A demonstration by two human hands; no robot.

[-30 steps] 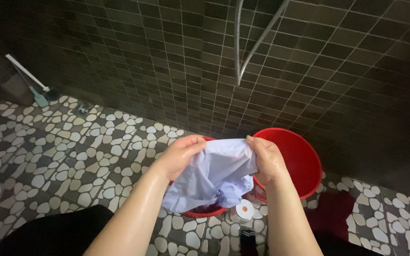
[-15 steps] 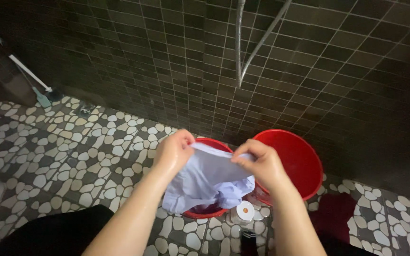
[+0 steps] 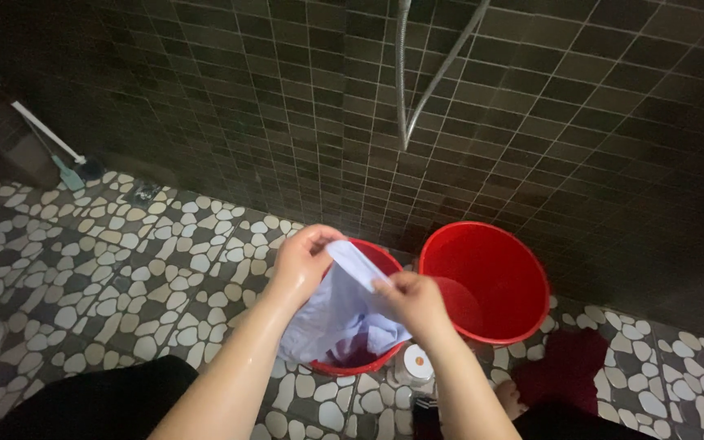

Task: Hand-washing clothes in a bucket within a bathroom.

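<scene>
We hold a wet pale-blue garment (image 3: 344,305) over the smaller red basin (image 3: 368,358), left hand (image 3: 303,261) and right hand (image 3: 405,297) both pinching its upper edge with closed fingers. It looks like mid-wash rubbing; next the cloth wants a firm, shifted grip. The basin's contents are hidden, and the empty red bucket (image 3: 482,281) stands just beside it.

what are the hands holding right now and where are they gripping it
Both hands, left hand and right hand, pinch the upper edge of a wet pale blue garment hanging over the smaller red bucket.
</scene>
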